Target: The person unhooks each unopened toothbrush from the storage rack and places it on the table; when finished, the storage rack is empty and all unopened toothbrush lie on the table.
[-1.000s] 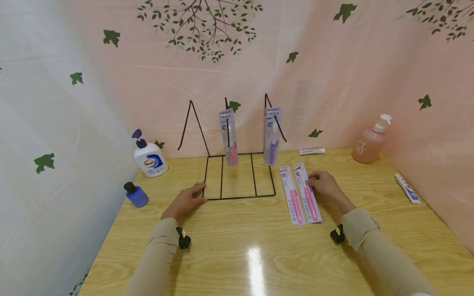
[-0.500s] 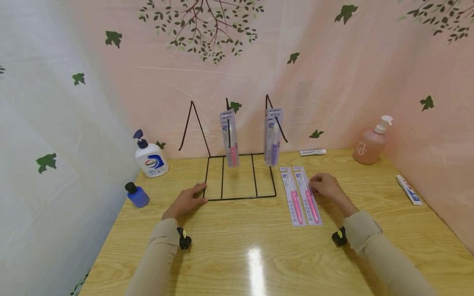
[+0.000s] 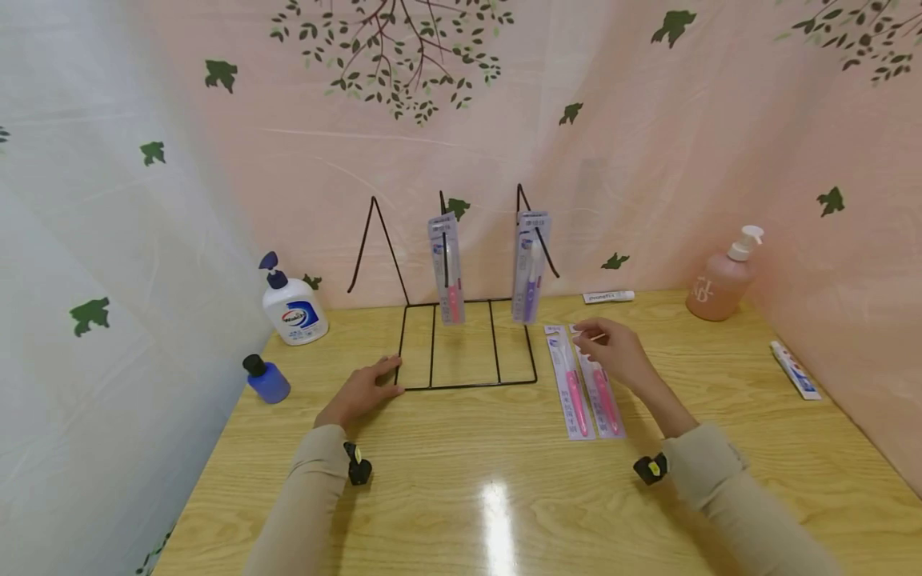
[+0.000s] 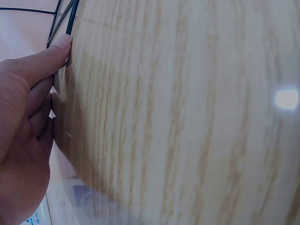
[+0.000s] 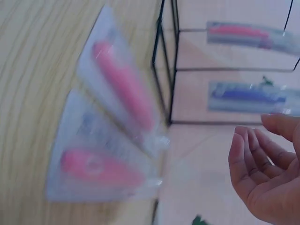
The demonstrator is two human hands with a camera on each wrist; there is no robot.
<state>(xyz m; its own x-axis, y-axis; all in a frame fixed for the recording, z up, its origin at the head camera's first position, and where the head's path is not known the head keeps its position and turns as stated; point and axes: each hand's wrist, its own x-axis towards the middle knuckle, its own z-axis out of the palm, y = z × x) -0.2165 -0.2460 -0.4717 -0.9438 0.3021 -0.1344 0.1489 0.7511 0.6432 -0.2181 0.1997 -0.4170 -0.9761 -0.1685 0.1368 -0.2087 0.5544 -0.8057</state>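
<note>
My right hand (image 3: 612,354) hovers, fingers loosely spread, above 2 pink toothbrush packs (image 3: 585,382) at frame centre; my left hand (image 3: 362,390) rests flat beside the wire rack (image 3: 467,344)

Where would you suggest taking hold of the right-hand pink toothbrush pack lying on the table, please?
Probably at its far end, the flat card end above the brush. The right-hand pink toothbrush pack lies flat and lengthwise on the table, close beside a second pack on its left, so coming from the right or the far end seems easiest. The right hand hovers over that end, fingers loose, holding nothing.
</note>
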